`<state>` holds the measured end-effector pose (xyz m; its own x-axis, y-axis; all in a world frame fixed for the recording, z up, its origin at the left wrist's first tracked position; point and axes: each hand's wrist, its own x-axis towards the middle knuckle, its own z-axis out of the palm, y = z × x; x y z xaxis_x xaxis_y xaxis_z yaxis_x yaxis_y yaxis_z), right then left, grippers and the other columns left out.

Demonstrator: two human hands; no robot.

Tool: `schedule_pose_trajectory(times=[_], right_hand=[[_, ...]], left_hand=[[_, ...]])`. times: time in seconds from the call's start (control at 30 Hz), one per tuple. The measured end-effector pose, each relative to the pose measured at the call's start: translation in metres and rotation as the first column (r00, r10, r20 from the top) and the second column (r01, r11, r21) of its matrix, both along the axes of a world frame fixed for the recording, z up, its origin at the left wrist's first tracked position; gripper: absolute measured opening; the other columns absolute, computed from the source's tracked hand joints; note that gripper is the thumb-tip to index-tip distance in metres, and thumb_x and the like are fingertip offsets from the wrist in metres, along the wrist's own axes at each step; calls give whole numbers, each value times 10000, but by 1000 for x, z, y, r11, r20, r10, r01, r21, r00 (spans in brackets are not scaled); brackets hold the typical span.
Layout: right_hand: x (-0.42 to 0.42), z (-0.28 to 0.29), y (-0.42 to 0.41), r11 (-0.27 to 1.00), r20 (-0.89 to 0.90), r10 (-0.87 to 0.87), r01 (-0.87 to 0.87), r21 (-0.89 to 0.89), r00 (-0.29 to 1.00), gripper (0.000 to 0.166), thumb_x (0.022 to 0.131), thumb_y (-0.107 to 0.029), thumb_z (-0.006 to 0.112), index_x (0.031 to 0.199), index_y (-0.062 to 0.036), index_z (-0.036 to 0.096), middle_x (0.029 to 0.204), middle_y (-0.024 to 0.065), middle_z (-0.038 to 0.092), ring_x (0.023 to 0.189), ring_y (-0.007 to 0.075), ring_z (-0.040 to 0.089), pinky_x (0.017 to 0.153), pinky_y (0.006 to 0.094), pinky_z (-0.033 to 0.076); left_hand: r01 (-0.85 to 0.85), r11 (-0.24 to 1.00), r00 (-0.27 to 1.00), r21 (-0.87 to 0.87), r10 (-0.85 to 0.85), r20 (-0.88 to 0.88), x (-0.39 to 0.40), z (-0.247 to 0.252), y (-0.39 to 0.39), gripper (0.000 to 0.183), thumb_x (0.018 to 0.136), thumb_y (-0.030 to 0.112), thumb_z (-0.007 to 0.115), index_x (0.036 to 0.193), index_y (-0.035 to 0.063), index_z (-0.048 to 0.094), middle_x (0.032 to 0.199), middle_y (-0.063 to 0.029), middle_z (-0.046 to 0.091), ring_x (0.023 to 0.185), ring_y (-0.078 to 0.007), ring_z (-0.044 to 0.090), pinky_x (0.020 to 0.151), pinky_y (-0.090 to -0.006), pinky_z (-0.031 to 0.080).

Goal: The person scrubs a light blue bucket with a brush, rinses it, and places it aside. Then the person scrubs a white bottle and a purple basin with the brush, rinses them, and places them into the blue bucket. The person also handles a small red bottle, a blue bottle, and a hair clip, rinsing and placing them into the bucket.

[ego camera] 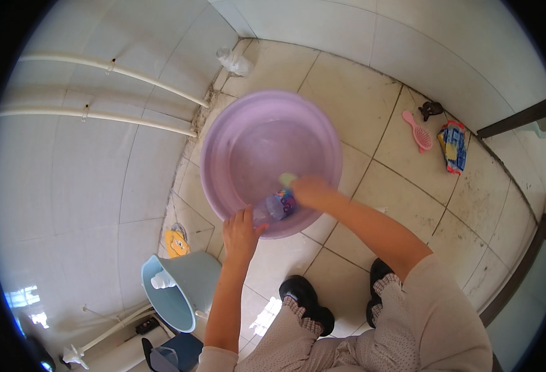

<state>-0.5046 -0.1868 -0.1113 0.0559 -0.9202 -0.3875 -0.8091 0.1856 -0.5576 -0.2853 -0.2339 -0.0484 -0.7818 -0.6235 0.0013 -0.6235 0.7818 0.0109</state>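
A clear plastic bottle (276, 207) with a colourful label lies tilted inside a purple plastic basin (215, 153), against the near side. My left hand (241, 235) grips the bottle's near end at the basin's rim. Blurred by motion, my right hand (314, 191) is closed over the near right part of the basin, just beside the bottle's label. A pale green object (288, 180) sticks out from the fingers of that hand; its exact kind is too blurred to tell. Cloudy-looking water seems to cover the basin's bottom.
A light blue bucket (203, 274) lies on its side at lower left, a white bottle (163, 280) in its mouth. Nearby is a yellow duck-shaped item (177, 244). Right: a pink hairbrush (419, 132), a dark hair clip (430, 110), a blue packet (453, 148). Pipes (147, 81) line the left wall.
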Motion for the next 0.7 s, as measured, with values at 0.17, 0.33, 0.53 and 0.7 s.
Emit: schedule_pose_trajectory(times=[0.17,0.33,0.53,0.7], right_hand=[[-3,-28,-21,943,-164,-325,305,-134,932,186,757,-142,572,903,-67,660,840,128,676,765,305,668,621,435,518],[-1,-5,-47,893,199,-179,74,445,964,342,772,-88,514,1099,-17,583,845,195,649,775,358,647,662,445,496],[32,6,9,966,332,-258,233,113,907,534,794,-93,493,1325,-99,436,1013,223,614,909,354,612,742,426,482],[5,29,11,994,110,-99,93,57,989,555,834,-105,472,1379,-131,371,1030,197,613,908,365,600,770,433,469]], left_hand=[[-303,948,952,95,305,-4,7,-14,-14,363,857,375,582,1064,77,581,848,-147,618,668,-357,620,592,-469,482],[-537,843,805,37,500,319,-7,-14,-47,479,937,451,405,898,34,637,863,-193,656,743,-386,643,650,-475,502],[-603,739,786,301,486,381,-5,-8,-51,661,817,608,510,1099,15,586,953,-214,655,885,-369,638,776,-457,490],[-476,819,864,320,367,346,-5,19,-41,861,679,700,606,1249,63,508,924,-204,654,914,-354,628,799,-442,475]])
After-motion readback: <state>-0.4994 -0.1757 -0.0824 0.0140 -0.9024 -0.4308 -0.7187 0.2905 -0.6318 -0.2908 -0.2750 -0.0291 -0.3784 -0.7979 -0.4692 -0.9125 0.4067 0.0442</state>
